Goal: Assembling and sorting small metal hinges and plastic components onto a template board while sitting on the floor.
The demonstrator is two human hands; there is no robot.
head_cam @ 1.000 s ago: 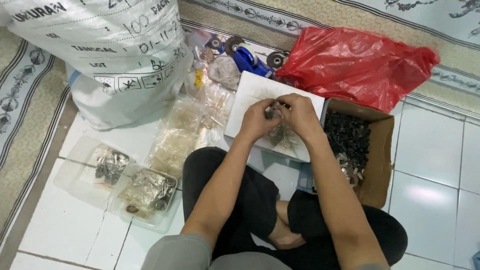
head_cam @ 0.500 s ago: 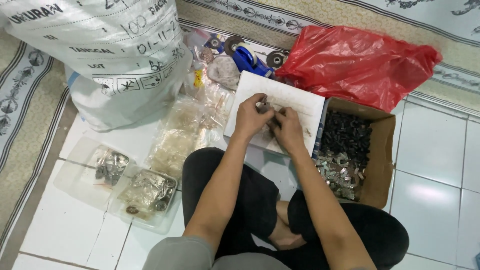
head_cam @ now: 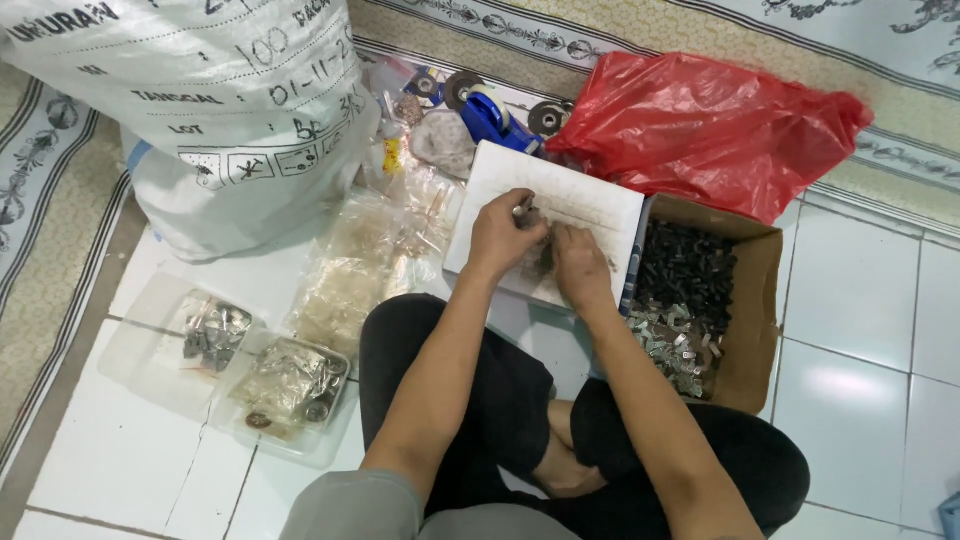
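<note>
I sit cross-legged on a tiled floor. My left hand [head_cam: 505,237] rests on a white flat box lid [head_cam: 580,200] and pinches a small metal part at its fingertips. My right hand [head_cam: 580,268] lies palm down on the same lid, its fingers curled over a small heap of dark little parts; whether it grips any I cannot tell. Both hands nearly touch. To the right stands an open cardboard box [head_cam: 762,300] holding black pieces and silvery metal clips.
A big white woven sack [head_cam: 200,110] stands at the left, a red plastic bag [head_cam: 700,125] at the back right. Clear bags [head_cam: 350,270], two clear trays of metal parts [head_cam: 290,385], and a blue tape dispenser [head_cam: 490,115] lie around. Patterned carpet borders the tiles.
Both hands have come down from a raised position onto the white lid and shifted slightly left; the right hand now lies flat over the small parts.
</note>
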